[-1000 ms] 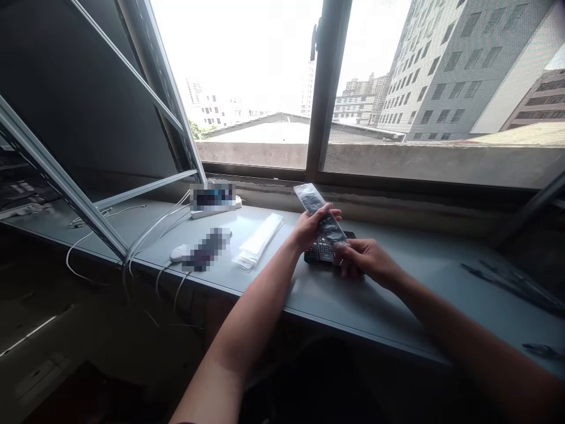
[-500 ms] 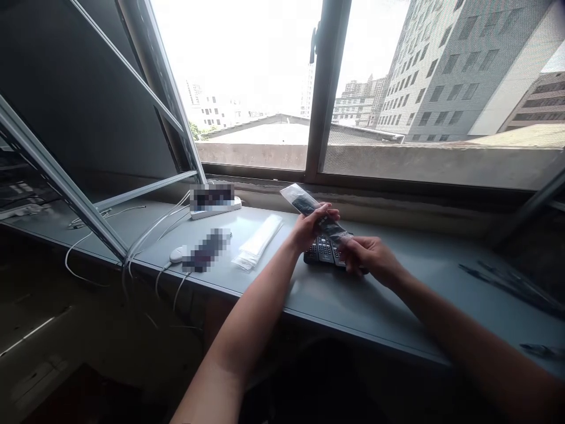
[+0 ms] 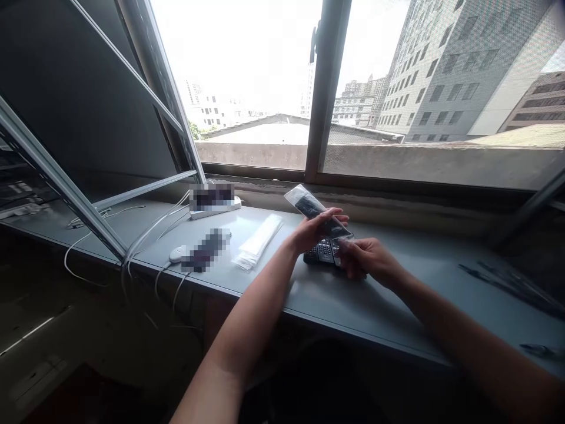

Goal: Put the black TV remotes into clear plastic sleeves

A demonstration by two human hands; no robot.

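A dark, long object inside a clear plastic bag [image 3: 309,204] is held aslant above the table, between my two hands. My left hand [image 3: 314,228] holds it around the middle, with the fingers lying across the bag. At the bag's lower right end, my right hand [image 3: 364,256] pinches the plastic. Beneath the hands, black remote controls with many buttons [image 3: 325,252] lie side by side on the grey table; my right hand partly hides them. To the left lies a stack of clear plastic bags [image 3: 258,242].
Left of the bags are a blurred-out item [image 3: 207,250], a round white device [image 3: 178,254] and white cables [image 3: 143,235]. A white power strip [image 3: 216,209] stands behind. Dark bagged items [image 3: 512,282] lie at the right. A metal frame [image 3: 62,176] rises at the left.
My left hand has shifted slightly right along the bag, and its fingers are straighter. The bag has moved a little to the right. My right hand still pinches its lower end.
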